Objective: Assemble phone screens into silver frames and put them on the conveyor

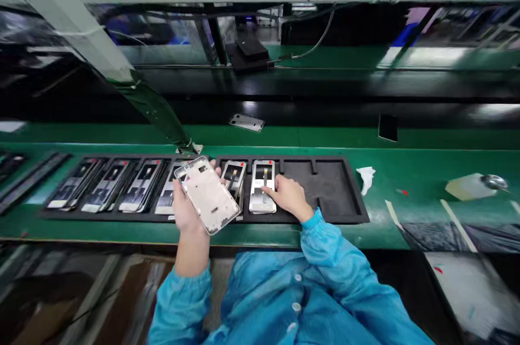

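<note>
My left hand [184,209] is closed around a silver phone frame [208,194], holding it tilted above the black tray [349,209]. My right hand [287,196] rests on a phone part [262,182] lying in a tray slot, fingers pressing on its lower half. Another phone part [233,176] lies in the slot between my hands. Several more phone parts [108,185] fill the slots to the left. Both my sleeves are blue.
Two tray slots at the right [325,182] hold nothing. A white scrap [366,177] lies on the green bench to the right. A loose phone part [246,122] and a dark one [388,127] lie on the conveyor behind. A slanted post [156,112] rises at the left.
</note>
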The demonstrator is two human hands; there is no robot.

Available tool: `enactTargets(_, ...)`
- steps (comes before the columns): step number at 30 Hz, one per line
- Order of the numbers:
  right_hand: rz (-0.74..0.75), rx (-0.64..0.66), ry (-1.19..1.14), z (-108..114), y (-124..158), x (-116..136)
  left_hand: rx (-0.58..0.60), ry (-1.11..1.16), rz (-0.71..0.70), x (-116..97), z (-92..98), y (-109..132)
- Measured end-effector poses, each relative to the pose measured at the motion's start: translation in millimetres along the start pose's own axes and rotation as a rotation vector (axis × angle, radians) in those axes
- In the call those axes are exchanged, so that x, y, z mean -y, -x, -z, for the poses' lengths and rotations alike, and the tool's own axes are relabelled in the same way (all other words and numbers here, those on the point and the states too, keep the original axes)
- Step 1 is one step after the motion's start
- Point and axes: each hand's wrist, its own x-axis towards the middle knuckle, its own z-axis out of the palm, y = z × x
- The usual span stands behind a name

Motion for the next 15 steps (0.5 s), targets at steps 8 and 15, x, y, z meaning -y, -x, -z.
enactTargets(8,0.132,0.000,-0.324,29,7,-2,0.242,-0.048,0.380,43,8.6,-3)
enactTargets(15,0.263,-0.177,-0.674,43,52,20,0.476,-0.277,0.386,114,-17.9,15)
